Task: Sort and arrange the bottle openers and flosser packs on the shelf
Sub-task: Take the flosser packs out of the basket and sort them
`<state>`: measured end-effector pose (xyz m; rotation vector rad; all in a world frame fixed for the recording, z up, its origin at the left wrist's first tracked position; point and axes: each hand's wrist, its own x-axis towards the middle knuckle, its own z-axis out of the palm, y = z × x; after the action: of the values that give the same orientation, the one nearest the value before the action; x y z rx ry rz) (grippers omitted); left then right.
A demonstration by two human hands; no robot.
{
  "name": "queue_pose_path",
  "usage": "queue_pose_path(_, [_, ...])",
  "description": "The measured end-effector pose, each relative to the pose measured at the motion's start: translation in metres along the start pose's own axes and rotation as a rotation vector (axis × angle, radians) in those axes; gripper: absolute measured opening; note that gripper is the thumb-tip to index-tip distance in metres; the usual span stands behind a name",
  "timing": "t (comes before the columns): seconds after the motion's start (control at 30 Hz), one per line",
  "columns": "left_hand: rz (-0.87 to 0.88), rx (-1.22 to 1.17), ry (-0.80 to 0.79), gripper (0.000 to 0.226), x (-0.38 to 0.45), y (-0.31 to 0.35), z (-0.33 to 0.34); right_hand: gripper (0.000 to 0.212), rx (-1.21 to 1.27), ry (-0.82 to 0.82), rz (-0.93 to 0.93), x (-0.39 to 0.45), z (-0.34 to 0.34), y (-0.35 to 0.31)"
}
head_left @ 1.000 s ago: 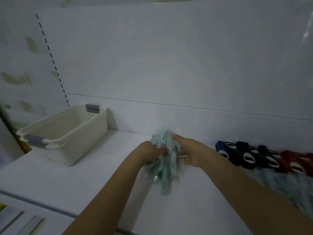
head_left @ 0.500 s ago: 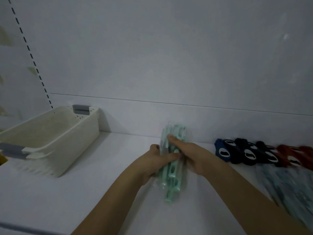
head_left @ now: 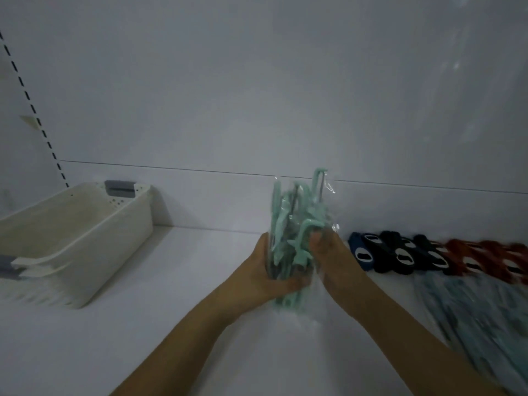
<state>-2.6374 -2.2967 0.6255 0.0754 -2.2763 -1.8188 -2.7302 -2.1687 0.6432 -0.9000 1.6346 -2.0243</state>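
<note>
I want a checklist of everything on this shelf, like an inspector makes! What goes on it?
Surface: white shelf, dimly lit.
Job's things: flosser pack of mint-green flossers in clear wrap, held upright between both hands; row of bottle openers along the back wall at right, blue, then black, then red; more flosser packs lying in front of them, blurred.
Clutter: cream basket with grey handles at left, contents not visible.
Grips: left hand and right hand both hold the pack.
Cables: nothing seen.
Surroundings: white back panel; slotted shelf upright at left.
</note>
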Motion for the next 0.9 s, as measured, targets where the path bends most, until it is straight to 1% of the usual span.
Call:
queue_pose_path(0.03, [-0.013, 0.014, 0.001, 0.086, -0.003, -0.004, 0.005, 0.089, 0.006, -0.010, 0.014, -0.004, -0.003, 0.005])
queue_pose_path(0.13, [-0.025, 0.048, 0.076, 0.084, -0.006, -0.013, 0.017, 0.054, -0.020, -0.054, 0.034, -0.016, -0.005, 0.009])
queue_pose_path(0.23, [0.004, 0.131, 0.087, 0.073, -0.004, -0.014, 0.023, 0.031, -0.082, -0.014, 0.030, -0.018, -0.005, 0.006])
queue_pose_path(0.27, [0.004, 0.138, 0.087, 0.065, -0.005, -0.013, 0.025, 0.025, -0.113, 0.014, 0.019, -0.017, -0.004, 0.005])
queue_pose_path(0.33, [-0.004, 0.105, 0.099, 0.047, -0.006, -0.010, 0.031, 0.021, -0.194, 0.068, -0.007, -0.014, -0.004, 0.007])
queue_pose_path(0.4, [-0.025, 0.096, 0.079, 0.035, -0.008, -0.006, 0.034, 0.019, -0.240, 0.080, -0.009, -0.016, -0.005, 0.008])
queue_pose_path(0.5, [-0.095, 0.070, 0.032, 0.026, -0.009, -0.006, 0.035, 0.030, -0.262, 0.062, 0.036, -0.023, -0.012, 0.000])
queue_pose_path(0.6, [-0.155, -0.037, 0.043, 0.019, -0.012, -0.003, 0.047, 0.055, -0.305, 0.037, 0.139, -0.031, -0.026, -0.004])
queue_pose_path(0.63, [-0.174, -0.080, 0.044, 0.017, -0.013, 0.001, 0.055, 0.064, -0.289, 0.045, 0.179, -0.035, -0.029, -0.006])
queue_pose_path(0.7, [-0.216, -0.168, 0.034, 0.013, -0.014, 0.008, 0.072, 0.082, -0.170, 0.092, 0.278, -0.042, -0.034, -0.006])
queue_pose_path(0.77, [-0.260, -0.220, 0.014, 0.012, -0.014, 0.016, 0.086, 0.086, -0.092, 0.151, 0.350, -0.049, -0.037, -0.010])
queue_pose_path(0.8, [-0.275, -0.228, 0.009, 0.012, -0.015, 0.019, 0.090, 0.085, -0.123, 0.169, 0.369, -0.052, -0.040, -0.015])
queue_pose_path(0.83, [-0.286, -0.226, 0.003, 0.012, -0.015, 0.021, 0.094, 0.084, -0.208, 0.185, 0.382, -0.055, -0.042, -0.019])
queue_pose_path(0.9, [-0.309, -0.218, -0.012, 0.015, -0.017, 0.026, 0.098, 0.099, -0.433, 0.184, 0.359, -0.060, -0.049, -0.024])
